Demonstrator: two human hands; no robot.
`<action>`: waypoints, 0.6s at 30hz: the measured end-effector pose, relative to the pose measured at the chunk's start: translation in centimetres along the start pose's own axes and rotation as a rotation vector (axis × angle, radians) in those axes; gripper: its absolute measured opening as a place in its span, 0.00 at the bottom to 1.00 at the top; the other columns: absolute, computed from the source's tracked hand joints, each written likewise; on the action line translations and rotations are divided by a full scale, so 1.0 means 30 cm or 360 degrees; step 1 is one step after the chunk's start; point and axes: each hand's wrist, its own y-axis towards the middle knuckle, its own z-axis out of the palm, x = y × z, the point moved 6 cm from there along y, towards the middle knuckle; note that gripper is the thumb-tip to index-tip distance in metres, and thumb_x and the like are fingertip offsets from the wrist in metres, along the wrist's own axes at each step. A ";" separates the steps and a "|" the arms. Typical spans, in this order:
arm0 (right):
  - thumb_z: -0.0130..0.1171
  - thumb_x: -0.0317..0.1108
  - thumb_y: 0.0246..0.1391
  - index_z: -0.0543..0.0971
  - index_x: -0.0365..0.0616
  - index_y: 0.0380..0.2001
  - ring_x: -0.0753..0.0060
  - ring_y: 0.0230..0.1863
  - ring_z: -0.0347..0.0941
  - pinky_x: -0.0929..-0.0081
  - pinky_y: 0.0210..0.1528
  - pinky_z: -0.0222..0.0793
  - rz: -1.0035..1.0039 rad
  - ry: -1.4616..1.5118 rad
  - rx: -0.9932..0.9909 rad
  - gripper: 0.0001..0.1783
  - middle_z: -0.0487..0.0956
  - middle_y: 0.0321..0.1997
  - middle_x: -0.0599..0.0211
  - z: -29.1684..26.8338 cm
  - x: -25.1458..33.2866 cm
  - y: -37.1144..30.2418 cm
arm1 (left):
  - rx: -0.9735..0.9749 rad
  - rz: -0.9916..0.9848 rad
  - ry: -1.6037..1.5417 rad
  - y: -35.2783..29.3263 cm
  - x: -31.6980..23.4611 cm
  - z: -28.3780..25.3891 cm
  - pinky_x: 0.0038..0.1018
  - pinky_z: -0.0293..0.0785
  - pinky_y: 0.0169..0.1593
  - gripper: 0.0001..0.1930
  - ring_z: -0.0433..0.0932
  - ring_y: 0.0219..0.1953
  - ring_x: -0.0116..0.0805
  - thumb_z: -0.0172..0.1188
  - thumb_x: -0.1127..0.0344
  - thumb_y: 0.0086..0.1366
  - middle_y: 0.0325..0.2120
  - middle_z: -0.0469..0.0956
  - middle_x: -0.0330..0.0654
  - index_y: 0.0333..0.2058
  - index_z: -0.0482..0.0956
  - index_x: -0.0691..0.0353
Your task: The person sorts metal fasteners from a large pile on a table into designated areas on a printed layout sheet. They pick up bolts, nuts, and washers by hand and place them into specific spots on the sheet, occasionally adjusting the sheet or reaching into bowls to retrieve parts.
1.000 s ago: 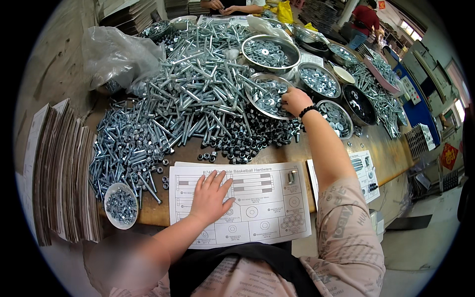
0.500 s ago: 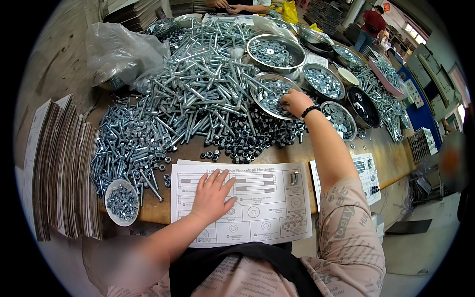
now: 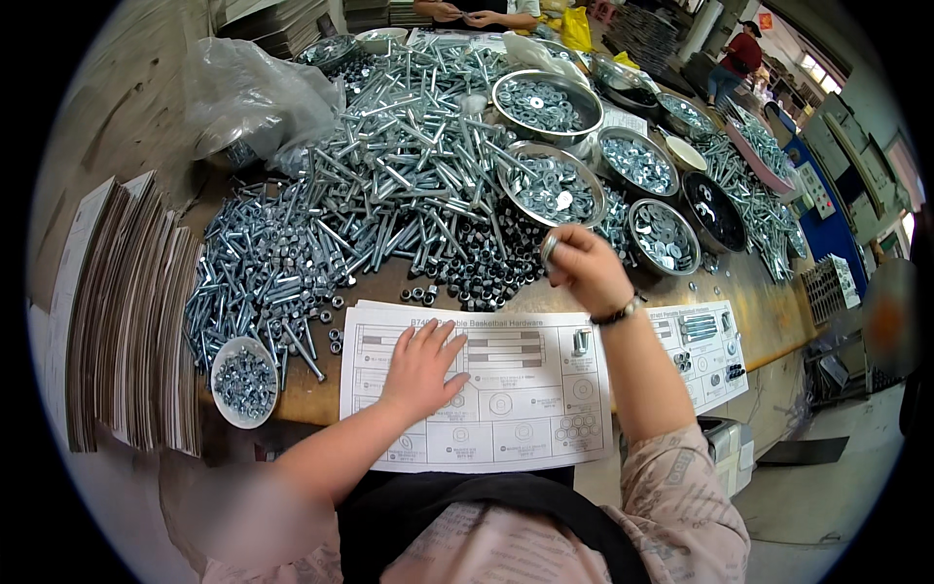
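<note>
My left hand (image 3: 418,375) lies flat, fingers spread, on a printed hardware sheet (image 3: 530,401) at the table's front edge. Pinched between thumb and fingers of my right hand (image 3: 592,271) are a few metal washers (image 3: 550,247); how many I cannot tell. That hand hangs above the table, between the sheet and a steel bowl of washers (image 3: 553,185). Two short bolts (image 3: 582,341) lie on the sheet's upper right corner. Past the sheet spreads a pile of black-ringed nuts (image 3: 482,273), with a big heap of long bolts (image 3: 409,156) behind it.
More bowls, such as a bowl of large washers (image 3: 664,237) and a black bowl (image 3: 713,212), stand to the right. A white bowl (image 3: 244,383) of small parts is near left, beside stacked cardboard sheets (image 3: 126,321). A second sheet (image 3: 718,375) holds hardware. Co-worker's hands (image 3: 462,17) show across the table.
My right hand has come out of the steel washer bowl and back toward me, now carrying washers. My left hand stays on the sheet.
</note>
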 end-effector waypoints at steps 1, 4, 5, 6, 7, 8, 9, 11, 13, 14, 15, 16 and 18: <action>0.56 0.29 0.49 0.73 0.41 0.33 0.83 0.20 0.61 0.88 0.22 0.56 0.0044 0.0148 0.0078 0.08 0.71 0.27 0.71 0.048 -0.032 -0.045 | 0.0003 -0.0005 -0.0073 -0.003 0.006 -0.007 0.44 0.47 0.60 0.28 0.58 0.57 0.47 0.58 0.55 0.51 0.53 0.63 0.48 0.51 0.66 0.59; 0.56 0.28 0.50 0.73 0.41 0.34 0.82 0.22 0.63 0.88 0.24 0.58 0.0158 0.0441 0.0340 0.07 0.71 0.26 0.72 0.162 -0.103 -0.160 | -0.0035 -0.0026 -0.0632 0.006 0.015 -0.055 0.38 0.54 0.59 0.32 0.61 0.56 0.43 0.62 0.59 0.50 0.54 0.63 0.47 0.54 0.63 0.61; 0.56 0.28 0.50 0.73 0.40 0.34 0.83 0.22 0.61 0.88 0.24 0.58 0.0216 0.0482 0.0361 0.07 0.70 0.26 0.72 0.196 -0.121 -0.193 | -0.0090 -0.0021 -0.0944 0.007 -0.003 -0.095 0.37 0.56 0.58 0.33 0.62 0.56 0.42 0.63 0.61 0.50 0.54 0.63 0.47 0.55 0.62 0.61; 0.56 0.28 0.50 0.73 0.41 0.35 0.83 0.22 0.61 0.88 0.23 0.58 0.0276 0.0523 0.0343 0.08 0.70 0.27 0.72 0.217 -0.147 -0.222 | -0.0140 -0.0016 -0.1253 0.007 -0.023 -0.138 0.35 0.58 0.57 0.34 0.62 0.56 0.41 0.63 0.62 0.49 0.54 0.63 0.46 0.55 0.61 0.61; 0.56 0.28 0.50 0.73 0.41 0.35 0.84 0.22 0.62 0.88 0.24 0.58 0.0315 0.0550 0.0350 0.08 0.70 0.28 0.72 0.238 -0.166 -0.247 | -0.0225 0.0149 -0.1344 0.005 -0.066 -0.185 0.32 0.61 0.55 0.35 0.63 0.55 0.38 0.64 0.64 0.50 0.53 0.65 0.46 0.56 0.61 0.62; 0.56 0.28 0.50 0.73 0.41 0.35 0.84 0.22 0.62 0.88 0.24 0.58 0.0354 0.0578 0.0358 0.08 0.71 0.29 0.73 0.259 -0.181 -0.267 | -0.0244 0.0201 -0.1344 0.005 -0.094 -0.216 0.32 0.61 0.55 0.34 0.64 0.54 0.39 0.64 0.64 0.50 0.53 0.65 0.46 0.55 0.62 0.62; 0.56 0.28 0.50 0.72 0.40 0.36 0.84 0.23 0.62 0.88 0.24 0.58 0.0347 0.0603 0.0395 0.09 0.71 0.30 0.74 0.279 -0.185 -0.284 | -0.0270 0.0256 -0.1350 0.005 -0.121 -0.242 0.32 0.61 0.55 0.33 0.65 0.54 0.39 0.64 0.64 0.50 0.52 0.66 0.47 0.55 0.63 0.62; 0.56 0.29 0.51 0.72 0.40 0.37 0.85 0.23 0.62 0.89 0.24 0.58 0.0410 0.0575 0.0362 0.10 0.71 0.30 0.74 0.308 -0.210 -0.317 | -0.0329 0.0396 -0.1318 -0.008 -0.150 -0.265 0.32 0.63 0.53 0.27 0.69 0.50 0.39 0.63 0.68 0.50 0.50 0.69 0.46 0.51 0.68 0.63; 0.56 0.29 0.51 0.71 0.42 0.39 0.86 0.23 0.62 0.89 0.24 0.58 0.0442 0.0621 0.0348 0.11 0.71 0.30 0.74 0.319 -0.239 -0.342 | -0.0321 0.0561 -0.1124 -0.017 -0.158 -0.272 0.31 0.64 0.52 0.26 0.70 0.48 0.39 0.63 0.71 0.49 0.47 0.71 0.46 0.50 0.69 0.64; 0.56 0.29 0.51 0.71 0.43 0.39 0.85 0.23 0.63 0.89 0.24 0.59 0.0430 0.0675 0.0350 0.11 0.71 0.30 0.73 0.328 -0.244 -0.354 | -0.0316 0.0643 -0.1025 -0.025 -0.164 -0.274 0.31 0.65 0.52 0.26 0.71 0.48 0.39 0.63 0.72 0.49 0.46 0.72 0.45 0.49 0.70 0.64; 0.56 0.29 0.52 0.71 0.44 0.39 0.85 0.23 0.64 0.89 0.24 0.59 0.0414 0.0724 0.0350 0.11 0.72 0.30 0.73 0.337 -0.247 -0.363 | -0.0354 0.0619 -0.1028 -0.031 -0.162 -0.282 0.30 0.67 0.49 0.24 0.72 0.46 0.36 0.63 0.75 0.48 0.43 0.75 0.44 0.47 0.71 0.64; 0.56 0.29 0.52 0.71 0.44 0.39 0.84 0.24 0.64 0.88 0.24 0.59 0.0398 0.0774 0.0350 0.11 0.72 0.30 0.72 0.343 -0.250 -0.373 | -0.0360 0.0469 -0.1249 -0.038 -0.145 -0.280 0.29 0.67 0.49 0.24 0.72 0.46 0.35 0.63 0.75 0.48 0.42 0.75 0.43 0.47 0.72 0.64; 0.55 0.29 0.52 0.71 0.44 0.40 0.83 0.24 0.66 0.87 0.25 0.60 0.0393 0.0820 0.0344 0.11 0.72 0.30 0.72 0.339 -0.276 -0.383 | -0.0369 0.0159 -0.1683 -0.061 -0.118 -0.261 0.28 0.68 0.47 0.23 0.72 0.45 0.33 0.64 0.76 0.48 0.41 0.75 0.43 0.45 0.73 0.64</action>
